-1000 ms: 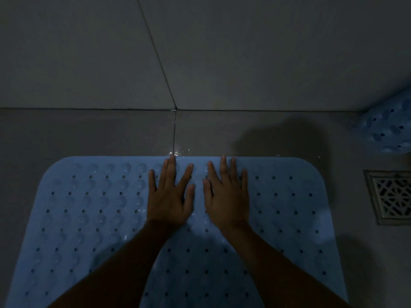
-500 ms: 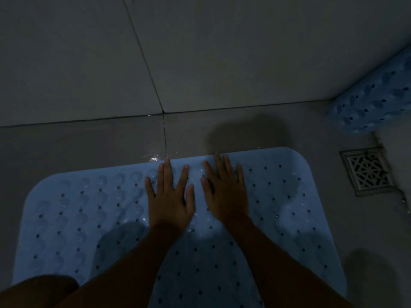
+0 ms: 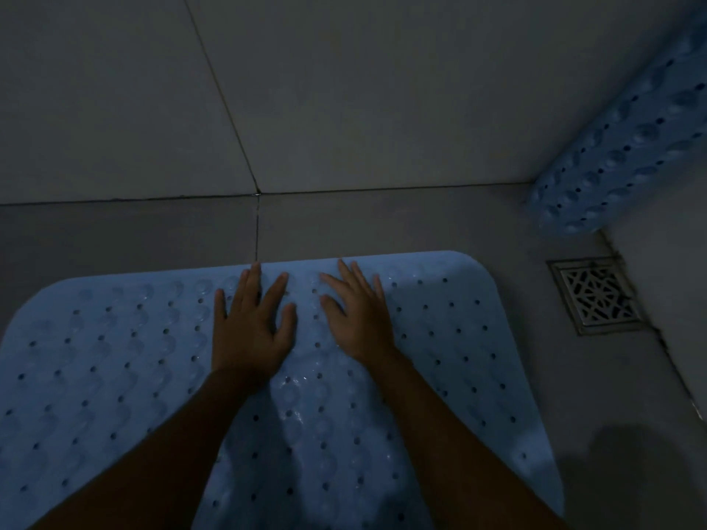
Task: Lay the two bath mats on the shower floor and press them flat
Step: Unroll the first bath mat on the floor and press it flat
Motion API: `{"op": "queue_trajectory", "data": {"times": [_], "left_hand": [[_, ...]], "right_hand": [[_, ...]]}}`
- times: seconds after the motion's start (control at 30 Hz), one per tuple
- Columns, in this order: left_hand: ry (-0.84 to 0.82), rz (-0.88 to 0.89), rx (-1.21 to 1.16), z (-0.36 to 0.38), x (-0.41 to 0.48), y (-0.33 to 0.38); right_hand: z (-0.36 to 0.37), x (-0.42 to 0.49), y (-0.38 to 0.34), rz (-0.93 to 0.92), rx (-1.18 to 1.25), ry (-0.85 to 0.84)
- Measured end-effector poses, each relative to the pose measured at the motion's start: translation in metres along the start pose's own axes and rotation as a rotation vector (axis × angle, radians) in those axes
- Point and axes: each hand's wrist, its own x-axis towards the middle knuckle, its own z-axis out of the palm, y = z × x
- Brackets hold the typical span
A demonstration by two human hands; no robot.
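Mat (image 3: 95, 357) flat beneath spread fingers (image 3: 274, 294)

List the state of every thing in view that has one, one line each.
Laid bath mat: spread on the shower floor, both hands on it.
Second bath mat: bunched up against the right wall, not yet laid.
Left hand: open, fingers spread, pressing the laid mat.
Right hand: open, fingers straight, pressing the laid mat.
Floor drain: uncovered, apart from both mats.

The grey shower floor (image 3: 382, 227) carries a blue bath mat (image 3: 95, 376) lying flat, a metal drain grate (image 3: 597, 296) to its right, and a second mat (image 3: 619, 147), seemingly rolled, in the corner.
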Motion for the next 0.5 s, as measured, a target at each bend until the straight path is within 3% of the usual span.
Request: {"op": "queue_trajectory", "data": {"times": [0.1, 0.17, 0.37, 0.5], "left_hand": [[-0.018, -0.004, 0.027, -0.006, 0.002, 0.007], [0.009, -0.009, 0.021, -0.011, 0.007, 0.02], [0.08, 0.081, -0.117, 0.01, 0.016, 0.11], [0.033, 0.156, -0.171, 0.032, 0.014, 0.171]], "right_hand": [[-0.029, -0.003, 0.004, 0.13, 0.294, -0.055], [-0.05, -0.007, 0.008, 0.176, 0.397, 0.026], [-0.103, -0.034, 0.037, 0.205, 0.417, 0.371], [-0.127, -0.049, 0.068, 0.336, 0.412, 0.453]]}}
